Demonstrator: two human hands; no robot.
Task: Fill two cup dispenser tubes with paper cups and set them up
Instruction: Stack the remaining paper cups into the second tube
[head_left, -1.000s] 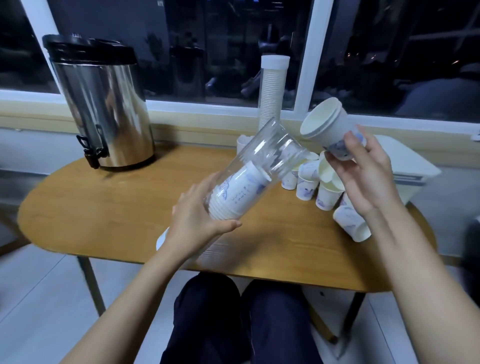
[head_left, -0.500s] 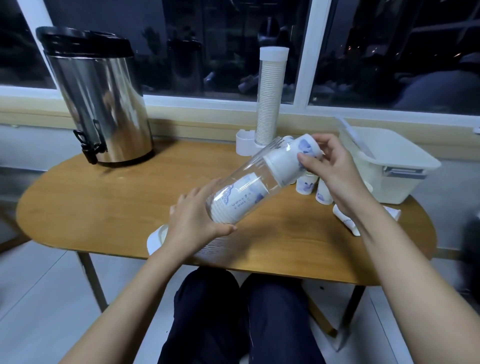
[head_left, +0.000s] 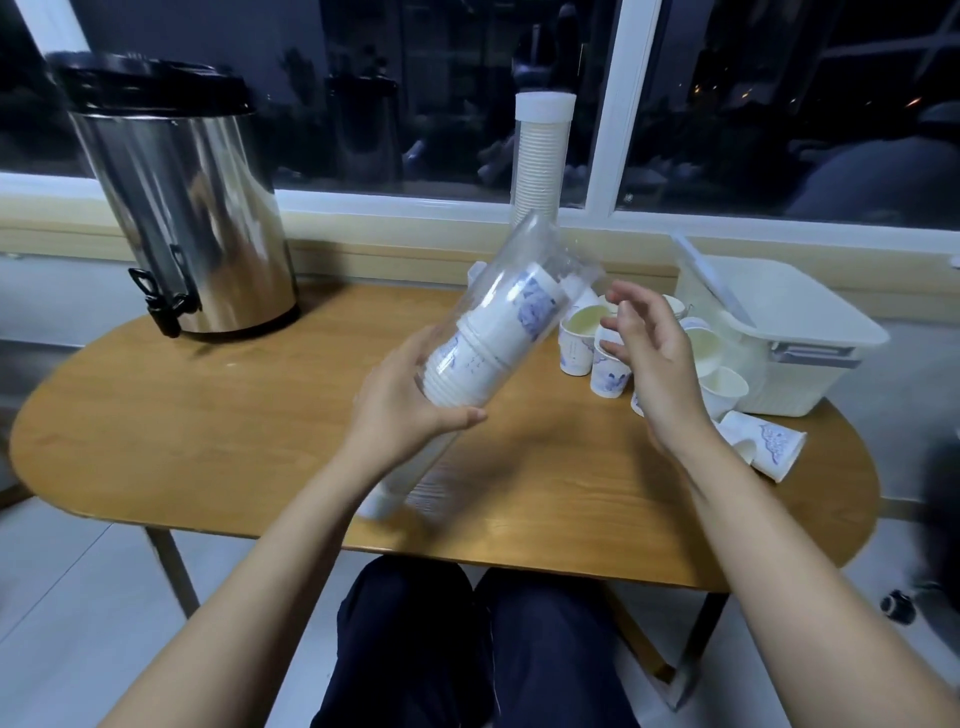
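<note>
We hold a clear tube (head_left: 519, 291) tilted above the table (head_left: 208, 441).
A steel urn (head_left: 187, 218) stands far left; our left hand (head_left: 400, 410) grips the clear tube, stacked paper cups (head_left: 488, 343) inside; a full tube (head_left: 541, 156) stands upright behind; our right hand (head_left: 660, 364) hovers empty, fingers loose, before scattered cups (head_left: 576, 343) and a white bin (head_left: 789, 312).

Open room: bare table (head_left: 218, 441) wood ran from the urn (head_left: 182, 208) to the near edge.
Centre: tilted clear tube (head_left: 511, 317), gripped by the left hand (head_left: 400, 410), crossed the middle.
Right: loose cups (head_left: 608, 376) and white bin (head_left: 789, 332) crowded that side, just beyond the right hand (head_left: 660, 358).
Back: filled upright tube (head_left: 540, 166) stood at the far edge.
</note>
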